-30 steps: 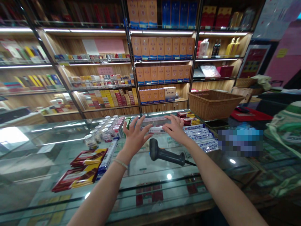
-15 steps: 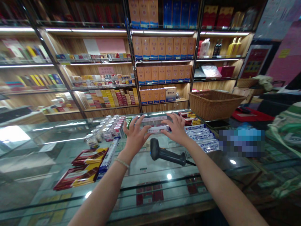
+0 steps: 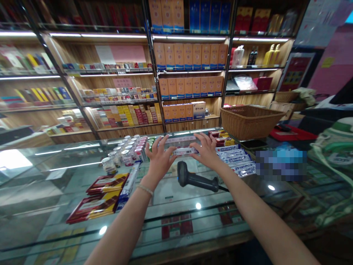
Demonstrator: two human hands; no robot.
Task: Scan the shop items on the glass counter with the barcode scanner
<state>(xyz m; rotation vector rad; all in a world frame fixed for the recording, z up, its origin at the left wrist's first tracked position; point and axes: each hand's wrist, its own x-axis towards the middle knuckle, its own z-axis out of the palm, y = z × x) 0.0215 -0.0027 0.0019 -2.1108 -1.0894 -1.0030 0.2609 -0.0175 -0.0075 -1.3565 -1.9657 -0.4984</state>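
Observation:
Between my two hands is a slim white packet [image 3: 184,151] with a barcode on its near side. My left hand [image 3: 160,158] pinches its left end between thumb and fingers. At the right end, my right hand [image 3: 206,151] grips it the same way, other fingers raised. Just in front of the hands, a dark grey barcode scanner [image 3: 200,180] lies on the glass counter [image 3: 171,202], its cable running off right under my forearm. Blue-and-white packets [image 3: 235,158] lie right of my right hand. Red-and-yellow chocolate packs [image 3: 95,204] lie left of my left forearm.
Small lidded jars [image 3: 121,154] stand in rows at the left. A wicker basket [image 3: 250,123] sits at the back right, near a green-and-white bottle [image 3: 338,147]. Behind the counter, shelves hold orange boxes [image 3: 190,55] and small packs [image 3: 138,114].
The white packet's barcode side now faces me more plainly. The hands keep their grip, nearly in place. The view has shifted slightly.

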